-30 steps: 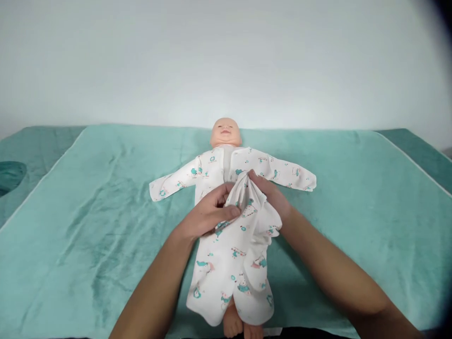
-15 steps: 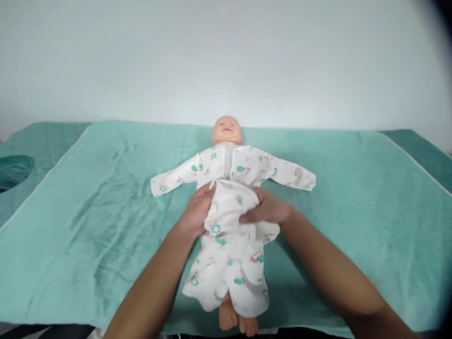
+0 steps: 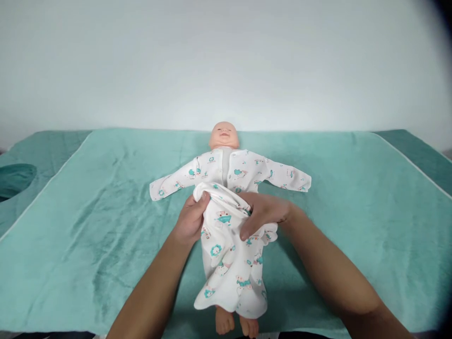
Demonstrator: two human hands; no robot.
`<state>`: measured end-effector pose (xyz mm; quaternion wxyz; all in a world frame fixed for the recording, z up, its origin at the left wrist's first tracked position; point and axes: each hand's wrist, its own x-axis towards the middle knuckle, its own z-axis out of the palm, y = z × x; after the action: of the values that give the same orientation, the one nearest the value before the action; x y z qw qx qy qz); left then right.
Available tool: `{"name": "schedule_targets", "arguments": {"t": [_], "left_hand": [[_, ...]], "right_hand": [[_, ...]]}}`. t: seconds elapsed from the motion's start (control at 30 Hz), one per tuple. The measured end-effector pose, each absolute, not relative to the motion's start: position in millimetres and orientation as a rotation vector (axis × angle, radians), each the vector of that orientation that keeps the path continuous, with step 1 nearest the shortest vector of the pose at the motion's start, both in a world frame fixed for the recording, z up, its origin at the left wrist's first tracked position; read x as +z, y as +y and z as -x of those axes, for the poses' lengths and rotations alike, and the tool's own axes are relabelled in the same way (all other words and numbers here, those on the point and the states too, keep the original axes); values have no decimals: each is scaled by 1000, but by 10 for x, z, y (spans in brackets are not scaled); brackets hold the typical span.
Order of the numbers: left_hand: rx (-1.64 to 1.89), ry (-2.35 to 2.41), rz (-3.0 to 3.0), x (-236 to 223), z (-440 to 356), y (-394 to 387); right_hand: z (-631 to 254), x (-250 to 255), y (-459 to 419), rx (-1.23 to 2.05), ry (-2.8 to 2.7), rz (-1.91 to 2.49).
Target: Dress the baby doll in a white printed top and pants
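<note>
Cover in darker green [image 3: 52, 150] at far left, on the outer side of a pale edge line; rounded piece of dark green fabric [image 3: 16, 179] at the frame edge. Blanket, lighter green [image 3: 116, 212], takes up most of the surface, wrinkled on the left side.

Doll's sleeve on this side points out to the left, flat on the blanket. Left hand [image 3: 192, 219] just below it, pinching the rolled upper edge of the printed cloth [image 3: 226, 235]: thumb on front, other fingers behind.

Cloth is mid-frame, over the doll's middle and legs. White, teal and pink print, top bunched into folds between the hands, lower part hanging to a wavy hem. Can't tell if it's separate from the jacket [image 3: 243, 165], same style of print.

Doll [image 3: 224, 135] lies face up, head at the far edge of the blanket, near the pale wall [image 3: 226, 61]. Jacket front is parted at the chest, plain pale strip between the edges. Bare feet [image 3: 224, 320] poke out below the hem.

Right hand [image 3: 264, 212] at the right side of the folds, thumb angled down over the cloth front, fingers mostly hidden by fabric. Can't tell how firmly it grips. Other sleeve points out right. Another strip of darker green cover at far right, beyond a pale edge line.
</note>
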<state>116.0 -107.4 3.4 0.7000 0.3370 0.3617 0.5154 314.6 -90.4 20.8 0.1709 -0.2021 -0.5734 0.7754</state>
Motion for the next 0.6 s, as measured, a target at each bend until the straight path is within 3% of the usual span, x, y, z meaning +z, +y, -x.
{"name": "schedule_targets", "arguments": {"t": [0.13, 0.47, 0.6], "left_hand": [[1126, 862, -754, 19, -1127, -1060], [907, 961, -1162, 126, -997, -1644], [1050, 1129, -1071, 160, -1152, -1911]], "right_hand": [[-3143, 263, -911, 2096, -1848, 659], [-3058, 46, -1085, 2102, -1235, 465], [-3023, 24, -1168, 2112, -1177, 455]]}}
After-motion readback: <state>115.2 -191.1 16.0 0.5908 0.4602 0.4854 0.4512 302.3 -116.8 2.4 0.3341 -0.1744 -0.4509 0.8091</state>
